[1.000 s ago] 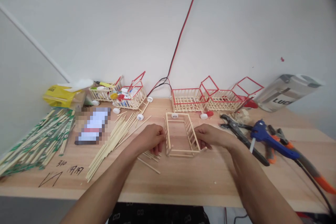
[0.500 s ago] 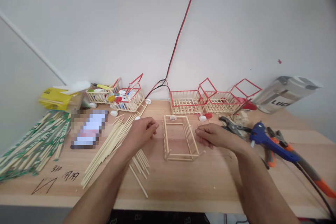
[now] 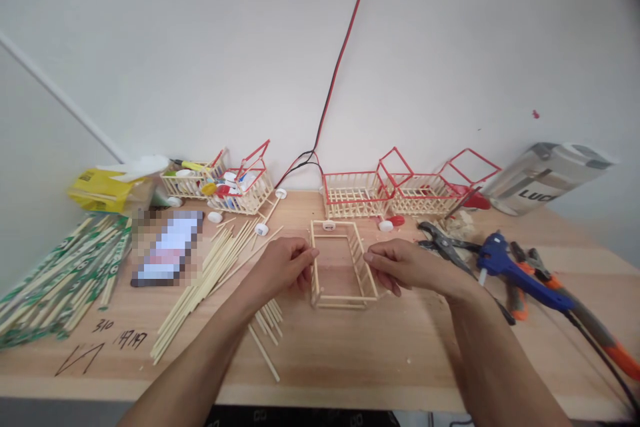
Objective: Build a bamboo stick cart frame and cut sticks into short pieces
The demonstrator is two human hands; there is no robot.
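Observation:
A small open-topped basket frame (image 3: 340, 265) of bare wooden sticks stands on the wooden table (image 3: 350, 347) in front of me. My left hand (image 3: 283, 268) pinches its left wall with thumb and fingers. My right hand (image 3: 400, 265) grips the right wall, fingers curled. Several short loose sticks (image 3: 266, 323) lie just below my left hand.
A fan of long sticks (image 3: 210, 273) and a phone (image 3: 165, 250) lie to the left, beside wrapped chopsticks (image 3: 55, 280). Finished red-rimmed stick baskets (image 3: 380, 190) line the wall. Pliers (image 3: 450, 250), a blue glue gun (image 3: 510, 267) and a silver can (image 3: 545, 177) are at the right.
Half a second ago both hands were off the frame; they have now closed in on its two side walls. The view shifted slightly.

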